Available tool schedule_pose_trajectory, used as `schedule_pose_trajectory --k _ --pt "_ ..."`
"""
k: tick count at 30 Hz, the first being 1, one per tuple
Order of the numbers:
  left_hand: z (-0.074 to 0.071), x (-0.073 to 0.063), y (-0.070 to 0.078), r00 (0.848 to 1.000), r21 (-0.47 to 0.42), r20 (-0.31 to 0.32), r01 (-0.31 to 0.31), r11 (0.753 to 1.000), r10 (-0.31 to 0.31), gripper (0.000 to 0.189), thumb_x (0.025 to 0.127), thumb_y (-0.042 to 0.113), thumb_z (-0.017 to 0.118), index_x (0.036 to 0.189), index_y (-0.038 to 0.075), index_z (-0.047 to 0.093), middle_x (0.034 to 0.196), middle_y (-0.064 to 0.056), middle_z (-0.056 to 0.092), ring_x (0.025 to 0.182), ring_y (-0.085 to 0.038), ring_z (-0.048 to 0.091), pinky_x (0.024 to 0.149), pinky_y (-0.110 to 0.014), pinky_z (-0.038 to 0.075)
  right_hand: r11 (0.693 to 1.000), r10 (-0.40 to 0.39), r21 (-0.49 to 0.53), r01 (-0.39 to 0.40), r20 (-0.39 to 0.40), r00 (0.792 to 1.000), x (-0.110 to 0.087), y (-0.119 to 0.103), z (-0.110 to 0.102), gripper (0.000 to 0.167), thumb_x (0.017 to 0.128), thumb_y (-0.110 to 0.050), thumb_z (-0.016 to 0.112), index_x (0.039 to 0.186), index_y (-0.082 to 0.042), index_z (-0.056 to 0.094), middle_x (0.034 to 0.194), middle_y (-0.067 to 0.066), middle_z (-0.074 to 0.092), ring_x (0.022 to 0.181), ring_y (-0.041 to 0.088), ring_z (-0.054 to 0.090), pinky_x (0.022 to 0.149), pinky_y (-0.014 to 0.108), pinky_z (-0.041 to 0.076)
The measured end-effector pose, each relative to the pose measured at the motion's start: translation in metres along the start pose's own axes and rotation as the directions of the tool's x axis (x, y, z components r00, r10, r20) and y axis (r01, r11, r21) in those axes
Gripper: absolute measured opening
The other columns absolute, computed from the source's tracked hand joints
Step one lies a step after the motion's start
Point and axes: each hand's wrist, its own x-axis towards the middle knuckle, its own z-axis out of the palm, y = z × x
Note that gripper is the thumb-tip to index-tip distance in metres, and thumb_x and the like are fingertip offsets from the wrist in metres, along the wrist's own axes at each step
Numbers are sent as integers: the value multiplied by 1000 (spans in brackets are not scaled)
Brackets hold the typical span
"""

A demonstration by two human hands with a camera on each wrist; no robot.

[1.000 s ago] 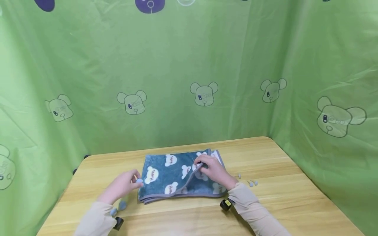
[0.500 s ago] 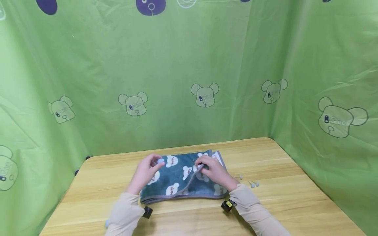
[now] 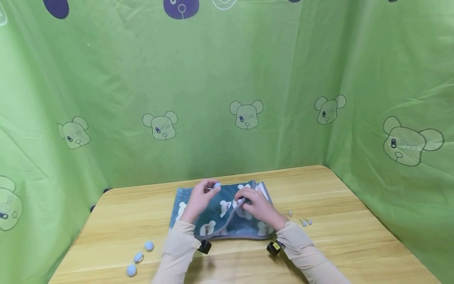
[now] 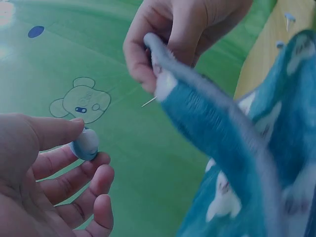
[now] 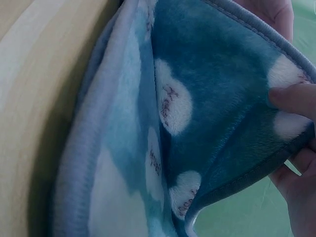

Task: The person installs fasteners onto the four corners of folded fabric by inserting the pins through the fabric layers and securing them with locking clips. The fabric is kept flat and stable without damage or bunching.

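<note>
A folded teal blanket (image 3: 218, 221) with white bear-head prints and a grey border lies at the table's far middle. My right hand (image 3: 259, 207) grips its lifted corner, thumb on one face and fingers on the other. Out of that corner sticks a thin metal pin (image 4: 149, 101), pointing toward my left hand; its other end is hidden by cloth and fingers. My left hand (image 3: 199, 199) pinches a round pale-blue cap (image 4: 86, 144) between thumb and fingers, above the blanket. Cap and pin tip are apart, a short gap between them in the left wrist view.
Three round blue caps (image 3: 138, 257) lie on the wooden table (image 3: 234, 264) at front left. To the blanket's right are three pins with pale-blue heads (image 3: 304, 223). A green curtain (image 3: 198, 71) with bear drawings surrounds the table's back and sides.
My left hand has carried the blue cap from the blanket's left edge rightward and up, close to the raised corner. The right hand has kept its grip on the corner without moving.
</note>
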Motion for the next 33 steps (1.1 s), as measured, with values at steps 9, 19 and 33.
schedule_pose_trajectory --k 9,19,33 --pt "19 6 -6 991 -175 76 124 977 -112 33 92 22 66 121 5 63 107 -15 67 87 -16 64 74 -33 51 1000 -4 6 4 7 1000 0 0 -1 25 78 8 69 95 -10 70 97 2 71 93 19 67 84 32 57" --pt "22 1 6 971 -225 183 196 954 -156 34 93 15 64 123 -1 60 114 -22 66 81 -9 61 70 -26 48 999 -39 7 39 -9 999 0 2 0 24 77 8 70 94 -10 70 95 2 71 91 18 67 83 30 57" --pt "27 5 -13 966 -214 209 195 957 -150 36 94 27 65 124 8 62 111 -11 67 92 -17 65 80 -37 51 997 -76 6 76 -19 997 -2 6 4 26 77 9 68 94 -11 69 94 0 70 88 15 66 81 26 56"
